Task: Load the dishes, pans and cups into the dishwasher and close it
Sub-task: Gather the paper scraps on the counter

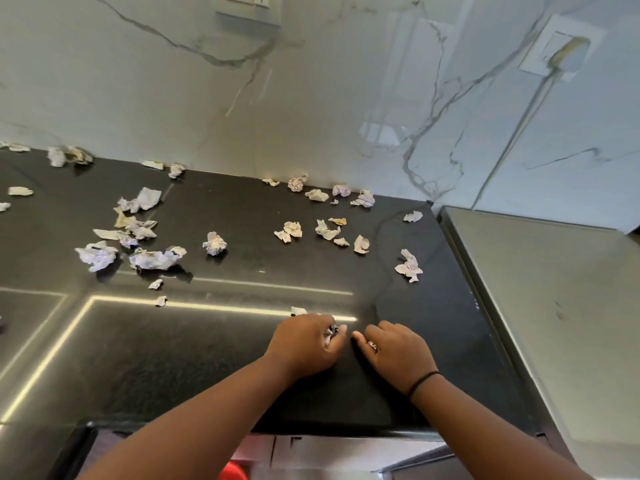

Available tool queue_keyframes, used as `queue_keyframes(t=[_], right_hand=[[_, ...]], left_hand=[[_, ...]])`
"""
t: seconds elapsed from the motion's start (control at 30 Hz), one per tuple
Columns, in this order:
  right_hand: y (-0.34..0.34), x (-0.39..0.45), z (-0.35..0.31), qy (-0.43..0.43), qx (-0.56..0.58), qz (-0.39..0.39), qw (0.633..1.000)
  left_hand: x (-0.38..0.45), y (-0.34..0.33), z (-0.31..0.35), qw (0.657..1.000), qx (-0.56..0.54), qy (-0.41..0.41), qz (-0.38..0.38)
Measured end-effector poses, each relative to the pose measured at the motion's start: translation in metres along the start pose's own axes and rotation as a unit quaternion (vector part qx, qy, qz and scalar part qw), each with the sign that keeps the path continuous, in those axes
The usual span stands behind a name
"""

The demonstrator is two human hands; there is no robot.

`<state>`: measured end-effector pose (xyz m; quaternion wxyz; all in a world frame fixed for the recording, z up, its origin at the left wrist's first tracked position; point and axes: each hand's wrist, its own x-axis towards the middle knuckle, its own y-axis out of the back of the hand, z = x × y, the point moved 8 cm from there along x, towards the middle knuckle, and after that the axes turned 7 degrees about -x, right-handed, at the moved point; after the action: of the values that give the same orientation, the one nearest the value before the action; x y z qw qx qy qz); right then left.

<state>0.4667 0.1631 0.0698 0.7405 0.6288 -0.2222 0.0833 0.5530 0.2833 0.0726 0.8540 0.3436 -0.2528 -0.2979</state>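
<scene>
No dishes, pans, cups or dishwasher show in the head view. Both my hands lie on the black countertop (pixel 207 358) near its front edge. My left hand (pixel 306 342) is curled round a crumpled scrap of paper (pixel 331 332) that peeks out between its fingers. My right hand (pixel 394 351) sits just to the right, fingers curled, with a small paper scrap (pixel 372 345) pinched under them. A black band circles my right wrist. Another scrap (pixel 298 310) pokes out just beyond my left hand.
Several crumpled paper scraps (pixel 214 243) litter the black counter, in clusters at left (pixel 138 233), centre-right (pixel 325 230) and along the marble wall (pixel 346 98). A steel appliance top (pixel 554 306) adjoins at the right. A socket (pixel 557 50) with a cable is on the wall.
</scene>
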Motion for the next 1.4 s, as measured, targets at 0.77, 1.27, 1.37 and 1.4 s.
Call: queue_keyframes(t=[0.77, 1.27, 1.37, 1.4], right_hand=[[0.076, -0.057, -0.138, -0.196, 0.533, -0.237, 0.788], [0.037, -0.153, -0.290, -0.059, 0.397, -0.386, 0.830], [-0.005, -0.206, -0.299, -0.295, 0.504, -0.493, 0.645], [-0.017, -0.225, -0.298, -0.358, 0.517, -0.521, 0.578]], left_hand=[[-0.160, 0.046, 0.024, 0.592, -0.616, 0.341, 0.392], [-0.361, -0.021, -0.085, 0.417, -0.641, 0.557, 0.323], [-0.405, -0.039, -0.105, 0.391, -0.615, 0.623, 0.284], [-0.415, -0.044, -0.111, 0.386, -0.613, 0.637, 0.263]])
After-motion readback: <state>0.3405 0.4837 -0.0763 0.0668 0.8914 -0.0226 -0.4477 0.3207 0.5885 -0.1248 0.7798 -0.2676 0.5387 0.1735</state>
